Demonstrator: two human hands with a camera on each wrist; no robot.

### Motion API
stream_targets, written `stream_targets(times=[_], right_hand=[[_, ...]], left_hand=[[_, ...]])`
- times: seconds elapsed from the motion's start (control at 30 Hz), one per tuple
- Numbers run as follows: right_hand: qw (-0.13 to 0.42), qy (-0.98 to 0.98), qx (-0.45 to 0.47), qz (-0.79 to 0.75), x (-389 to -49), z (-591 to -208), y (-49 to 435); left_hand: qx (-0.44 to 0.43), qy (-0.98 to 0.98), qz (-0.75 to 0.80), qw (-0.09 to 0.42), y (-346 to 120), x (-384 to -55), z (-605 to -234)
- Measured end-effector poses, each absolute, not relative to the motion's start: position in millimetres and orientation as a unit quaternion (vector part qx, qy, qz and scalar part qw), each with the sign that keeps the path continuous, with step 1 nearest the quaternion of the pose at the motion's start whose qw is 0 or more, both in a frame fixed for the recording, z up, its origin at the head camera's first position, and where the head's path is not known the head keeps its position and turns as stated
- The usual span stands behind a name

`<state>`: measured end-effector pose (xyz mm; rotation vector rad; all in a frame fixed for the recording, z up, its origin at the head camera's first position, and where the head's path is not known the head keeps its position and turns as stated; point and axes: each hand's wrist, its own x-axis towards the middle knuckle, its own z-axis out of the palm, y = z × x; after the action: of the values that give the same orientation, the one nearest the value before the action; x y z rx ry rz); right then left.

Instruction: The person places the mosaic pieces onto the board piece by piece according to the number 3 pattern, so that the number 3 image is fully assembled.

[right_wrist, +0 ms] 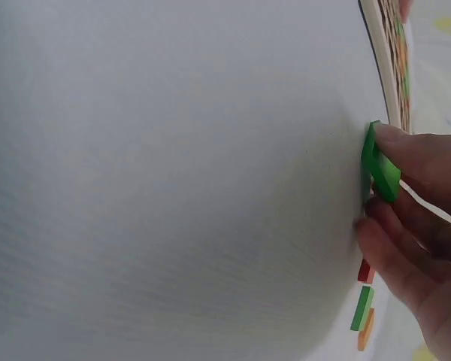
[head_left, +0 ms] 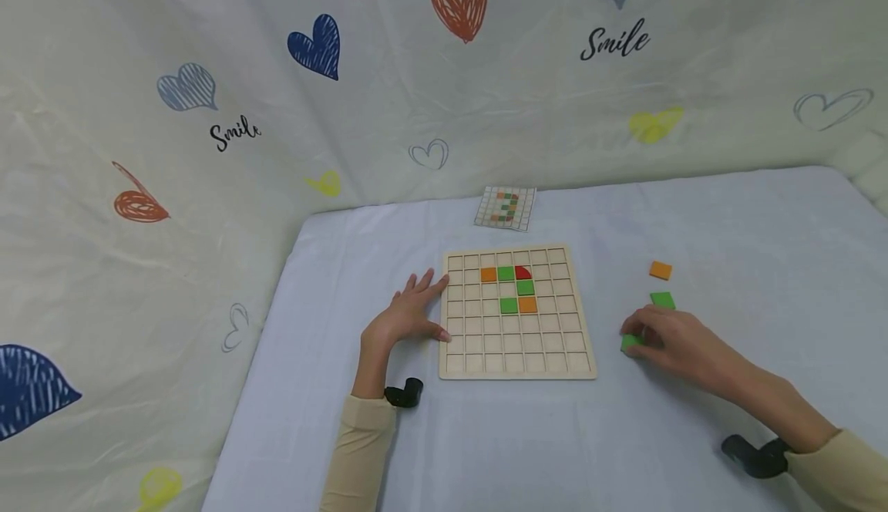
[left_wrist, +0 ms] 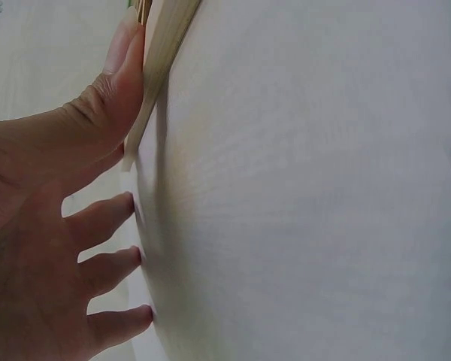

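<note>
A wooden grid board lies on the table, with green, orange and red tiles set in its upper middle cells. My left hand rests at the board's left edge, fingers spread, its thumb against the rim. To the right of the board, my right hand pinches a green square tile between thumb and fingers, tilted just above or at the cloth. Just beyond that hand are another green tile and an orange tile. A red piece shows past the fingers in the right wrist view.
Behind the board lies a small pattern card printed with a grid of coloured squares. A white cloth covers the table. A curtain with hearts and "Smile" lettering hangs at the back and left.
</note>
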<state>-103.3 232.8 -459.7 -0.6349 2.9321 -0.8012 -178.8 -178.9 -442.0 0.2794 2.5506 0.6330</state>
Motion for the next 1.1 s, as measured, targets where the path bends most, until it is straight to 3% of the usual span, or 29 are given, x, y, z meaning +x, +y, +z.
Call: stream_targets(times=[0.33,0.77,1.1], right_hand=[[-0.068,0.926,-0.25,-0.274,-105.0,-464.8,235.2],[-0.041,0.919,-0.24,-0.311,-105.2,-459.4,237.7],[0.013,0.918,-0.224,-0.328,-107.6,-453.4,234.4]], left_hand=[[0.106,0.934,0.234,0.248,-179.0,-178.2,-441.9],[0.104,0.934,0.237,0.245,-178.3,-177.3,-440.2],[0.103,0.936,0.234,0.244,-177.4,-176.8,-439.6]])
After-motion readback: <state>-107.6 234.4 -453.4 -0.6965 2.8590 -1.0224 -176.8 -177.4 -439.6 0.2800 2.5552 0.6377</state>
